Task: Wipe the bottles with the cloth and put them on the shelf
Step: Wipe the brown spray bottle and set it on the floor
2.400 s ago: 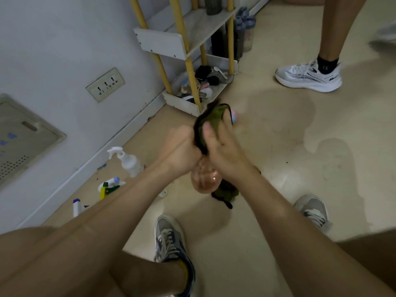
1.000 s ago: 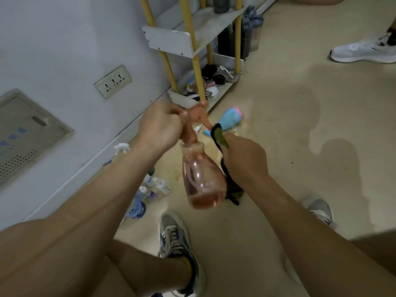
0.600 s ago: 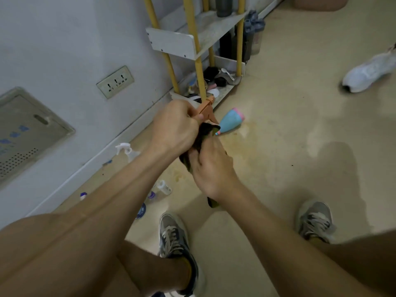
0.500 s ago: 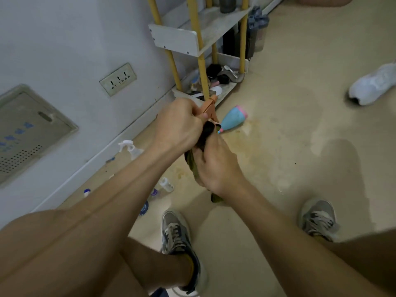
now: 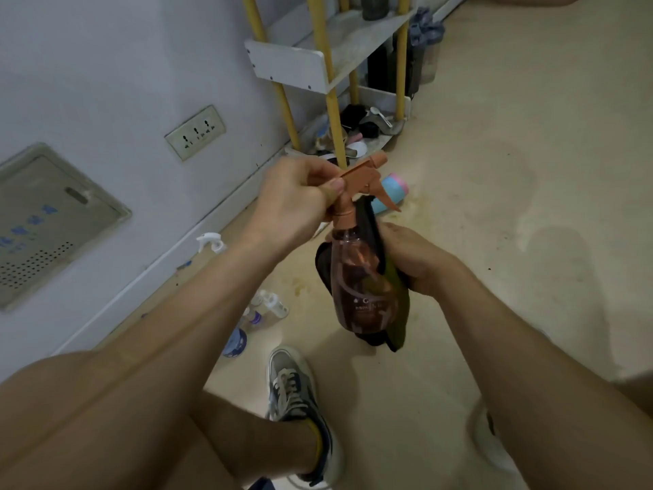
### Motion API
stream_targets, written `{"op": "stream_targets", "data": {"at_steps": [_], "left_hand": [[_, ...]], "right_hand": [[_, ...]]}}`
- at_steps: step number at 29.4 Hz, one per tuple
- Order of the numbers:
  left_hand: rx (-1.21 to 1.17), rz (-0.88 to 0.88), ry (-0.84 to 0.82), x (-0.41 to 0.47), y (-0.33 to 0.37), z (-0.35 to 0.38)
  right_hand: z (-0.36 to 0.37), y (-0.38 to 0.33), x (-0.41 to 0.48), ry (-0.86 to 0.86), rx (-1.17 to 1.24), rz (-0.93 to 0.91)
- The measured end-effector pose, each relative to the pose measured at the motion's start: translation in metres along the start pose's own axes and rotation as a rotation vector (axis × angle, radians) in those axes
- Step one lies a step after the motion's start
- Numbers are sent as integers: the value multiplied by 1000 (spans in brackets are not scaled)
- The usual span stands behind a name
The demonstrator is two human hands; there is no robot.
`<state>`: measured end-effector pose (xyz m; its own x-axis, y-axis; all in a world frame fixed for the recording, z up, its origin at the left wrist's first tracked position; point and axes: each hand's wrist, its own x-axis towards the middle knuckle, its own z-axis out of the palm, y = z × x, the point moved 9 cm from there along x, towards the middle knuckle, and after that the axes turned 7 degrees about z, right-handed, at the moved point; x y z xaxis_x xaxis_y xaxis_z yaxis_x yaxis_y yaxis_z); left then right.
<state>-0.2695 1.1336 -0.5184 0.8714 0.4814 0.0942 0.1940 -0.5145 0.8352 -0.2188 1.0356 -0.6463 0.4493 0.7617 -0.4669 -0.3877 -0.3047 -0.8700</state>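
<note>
My left hand (image 5: 293,203) grips the orange trigger head of a clear pink spray bottle (image 5: 360,281), which hangs upright in the air over the floor. My right hand (image 5: 413,259) presses a dark green cloth (image 5: 397,309) against the right side and back of the bottle's body. A yellow-framed shelf (image 5: 311,61) with white boards stands against the wall further back. A blue bottle with a pink cap (image 5: 390,192) lies on the floor behind the spray head. A white spray bottle (image 5: 210,242) and several small bottles (image 5: 263,309) lie by the wall.
The shelf's bottom board (image 5: 367,125) holds mixed clutter, and dark bottles (image 5: 420,47) stand behind it. A wall socket (image 5: 196,136) and a metal panel (image 5: 46,221) are on the left wall. My shoes (image 5: 296,401) are on the beige floor below.
The cloth had covered the bottle's neck and body. My right hand has slid it down the side, so the pink bottle shows. Another person's white shoe has left the view.
</note>
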Motion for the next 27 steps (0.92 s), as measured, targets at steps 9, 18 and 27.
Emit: {"op": "stream_targets", "data": {"at_steps": [9,18,27], "left_hand": [[-60,-102,271,16,-15,-42],[-136,-151,252,9,-27,-23],[-65,-201,-58,5,-18,-5]], "right_hand": [[31,40,-16,-293,437,137],[0,60,1,258,1026,90],[-35,64,-21,692,877,230]]}}
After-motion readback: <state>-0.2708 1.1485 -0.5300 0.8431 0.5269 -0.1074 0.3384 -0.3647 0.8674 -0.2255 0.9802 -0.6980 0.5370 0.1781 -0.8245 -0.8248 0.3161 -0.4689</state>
